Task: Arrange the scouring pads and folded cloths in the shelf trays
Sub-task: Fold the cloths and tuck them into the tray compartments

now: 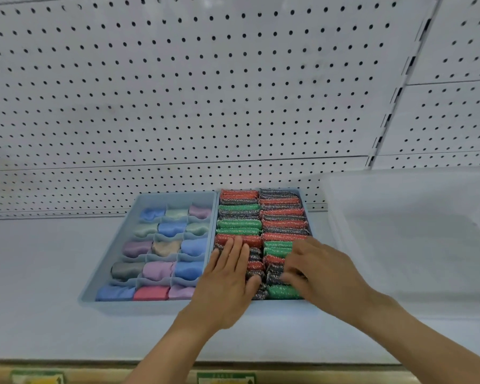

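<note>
Two pale blue trays stand side by side on the white shelf. The left tray (114, 250) holds folded cloths (166, 248) in blue, purple, green, grey and pink, one per compartment. The right tray (308, 214) is packed with two columns of glittery scouring pads (283, 212) in red, green and dark grey. My left hand (227, 275) lies flat, fingers together, on the near pads of the left column. My right hand (313, 267) rests on the near pads of the right column with its fingers curled down among them; whether it grips one is hidden.
A translucent plastic bin (410, 231) stands on the shelf just right of the scouring-pad tray. A white pegboard wall (205, 92) rises behind the trays. Price labels (225, 378) line the shelf's front edge.
</note>
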### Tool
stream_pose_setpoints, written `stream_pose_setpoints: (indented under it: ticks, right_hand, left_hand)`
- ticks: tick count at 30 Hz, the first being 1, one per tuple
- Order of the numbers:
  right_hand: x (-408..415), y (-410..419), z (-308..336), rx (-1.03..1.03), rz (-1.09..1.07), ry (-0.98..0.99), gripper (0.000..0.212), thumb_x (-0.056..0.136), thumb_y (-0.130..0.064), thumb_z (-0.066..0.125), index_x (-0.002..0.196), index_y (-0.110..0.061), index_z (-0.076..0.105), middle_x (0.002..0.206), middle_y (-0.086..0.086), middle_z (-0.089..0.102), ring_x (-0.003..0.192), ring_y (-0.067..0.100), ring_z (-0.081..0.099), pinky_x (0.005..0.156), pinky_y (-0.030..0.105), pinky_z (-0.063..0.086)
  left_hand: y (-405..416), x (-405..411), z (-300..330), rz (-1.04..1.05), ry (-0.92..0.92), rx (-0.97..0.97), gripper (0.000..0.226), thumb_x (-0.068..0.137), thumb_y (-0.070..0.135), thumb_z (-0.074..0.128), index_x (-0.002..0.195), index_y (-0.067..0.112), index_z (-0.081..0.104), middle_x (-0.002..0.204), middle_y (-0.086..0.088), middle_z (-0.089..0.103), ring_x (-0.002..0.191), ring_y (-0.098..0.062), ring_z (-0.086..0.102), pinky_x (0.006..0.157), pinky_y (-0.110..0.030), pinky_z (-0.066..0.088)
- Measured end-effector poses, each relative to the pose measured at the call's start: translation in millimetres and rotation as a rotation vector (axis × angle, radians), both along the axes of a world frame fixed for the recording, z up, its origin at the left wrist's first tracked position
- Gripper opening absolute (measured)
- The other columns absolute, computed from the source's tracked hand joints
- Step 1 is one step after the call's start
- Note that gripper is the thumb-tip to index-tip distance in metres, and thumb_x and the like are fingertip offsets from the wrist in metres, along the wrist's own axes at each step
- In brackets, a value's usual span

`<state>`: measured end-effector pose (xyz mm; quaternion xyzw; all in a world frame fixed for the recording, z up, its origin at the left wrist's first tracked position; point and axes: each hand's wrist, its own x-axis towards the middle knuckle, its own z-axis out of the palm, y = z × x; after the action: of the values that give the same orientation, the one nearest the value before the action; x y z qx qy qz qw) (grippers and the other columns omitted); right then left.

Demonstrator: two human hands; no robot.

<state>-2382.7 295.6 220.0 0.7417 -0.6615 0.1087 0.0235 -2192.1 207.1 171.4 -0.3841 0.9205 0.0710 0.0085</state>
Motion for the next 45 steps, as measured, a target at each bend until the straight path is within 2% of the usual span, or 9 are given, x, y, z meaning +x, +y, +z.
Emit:
stream_pose_setpoints:
  ticks: [4, 6, 10, 12, 15, 18, 23, 29, 45]
  right_hand:
    - [24.2, -5.0, -27.7, 0.167, -0.141, -0.126, 0.075, 0.094, -0.066, 0.010, 0.150, -0.019, 0.025, 0.157, -0.005, 0.020, 0.147, 0.019, 0.017, 0.118, 0.035, 0.018]
    - [31.3, -9.2, -41.0, 0.198, -0.218, -0.080, 0.082, 0.093, -0.069, 0.003, 0.151, -0.014, 0.019, 0.159, 0.002, 0.013, 0.147, 0.021, 0.005, 0.119, 0.039, 0.007]
    - [21.0, -2.2, -36.0, 0.356, -0.096, -0.090, 0.088, 0.078, -0.075, -0.013, 0.150, -0.025, -0.016, 0.154, -0.009, -0.028, 0.141, 0.010, -0.030, 0.116, 0.035, -0.015]
    - [20.0, -3.8, -20.2, 0.370, -0.066, -0.109, 0.080, 0.085, -0.070, -0.003, 0.154, -0.028, 0.003, 0.159, -0.008, -0.010, 0.147, 0.012, -0.012, 0.120, 0.036, -0.001]
    - [19.8, -27.6, 4.5, 0.240, -0.137, -0.217, 0.046, 0.098, -0.056, 0.022, 0.103, -0.030, 0.060, 0.114, -0.008, 0.061, 0.104, 0.009, 0.056, 0.089, 0.035, 0.050]
    - [6.0, -54.8, 16.5, 0.259, -0.211, -0.210, 0.028, 0.100, -0.041, 0.038, 0.096, -0.027, 0.062, 0.095, -0.009, 0.063, 0.085, 0.007, 0.059, 0.075, 0.028, 0.051]
    - [-14.6, -103.6, 16.9, 0.156, -0.208, -0.140, 0.017, 0.096, -0.034, 0.051, 0.100, -0.030, 0.068, 0.099, -0.014, 0.068, 0.088, 0.008, 0.062, 0.080, 0.033, 0.056]
    - [8.4, -158.9, -1.1, 0.195, -0.088, 0.016, 0.013, 0.090, -0.028, 0.058, 0.088, -0.025, 0.070, 0.088, -0.007, 0.069, 0.084, 0.017, 0.064, 0.066, 0.029, 0.051]
    - [0.2, -180.0, -5.3, 0.217, -0.052, 0.002, 0.013, 0.091, -0.024, 0.053, 0.096, -0.025, 0.065, 0.098, -0.007, 0.068, 0.091, 0.015, 0.062, 0.071, 0.029, 0.050]
  left_hand:
    - [-4.2, -7.7, -4.6, 0.101, -0.058, -0.023, 0.101, 0.080, 0.059, -0.032, 0.153, 0.004, 0.012, 0.160, -0.015, 0.000, 0.149, -0.030, 0.004, 0.120, -0.042, 0.006]
    - [-9.4, -11.4, -6.5, 0.129, -0.023, -0.045, 0.082, 0.099, 0.047, -0.009, 0.143, 0.000, 0.043, 0.152, -0.019, 0.034, 0.140, -0.032, 0.036, 0.116, -0.044, 0.027]
    - [-15.7, -7.4, 8.3, 0.044, 0.090, 0.004, 0.066, 0.100, 0.050, 0.002, 0.153, 0.016, 0.021, 0.161, -0.001, 0.016, 0.149, -0.020, 0.017, 0.123, -0.038, 0.008]
    - [-31.5, -14.9, 18.3, 0.105, 0.241, -0.044, 0.048, 0.103, 0.045, 0.019, 0.141, 0.024, 0.040, 0.144, 0.003, 0.047, 0.131, -0.017, 0.042, 0.118, -0.040, 0.022]
    - [-47.3, -35.6, 14.7, 0.127, 0.222, -0.058, 0.079, 0.092, 0.063, -0.004, 0.154, 0.018, 0.015, 0.163, 0.001, 0.015, 0.149, -0.015, 0.011, 0.122, -0.036, 0.002]
    - [-44.5, -38.4, -6.8, 0.106, 0.110, -0.029, 0.116, 0.060, 0.073, -0.040, 0.155, 0.015, -0.006, 0.163, -0.002, -0.013, 0.149, -0.016, -0.015, 0.119, -0.033, -0.011]
    - [-33.7, -35.0, -13.0, 0.129, 0.145, -0.023, 0.113, 0.065, 0.072, -0.036, 0.154, 0.011, -0.005, 0.162, -0.008, -0.013, 0.149, -0.022, -0.015, 0.112, -0.034, -0.021]
    - [-33.8, -41.5, -21.8, 0.212, 0.101, -0.047, 0.075, 0.099, 0.059, 0.010, 0.136, 0.012, 0.056, 0.142, -0.021, 0.049, 0.132, -0.033, 0.047, 0.108, -0.043, 0.027]
    - [-41.9, -43.1, -23.6, 0.246, 0.185, -0.148, 0.081, 0.097, 0.058, 0.010, 0.133, 0.001, 0.055, 0.143, -0.018, 0.049, 0.132, -0.030, 0.048, 0.109, -0.042, 0.041]
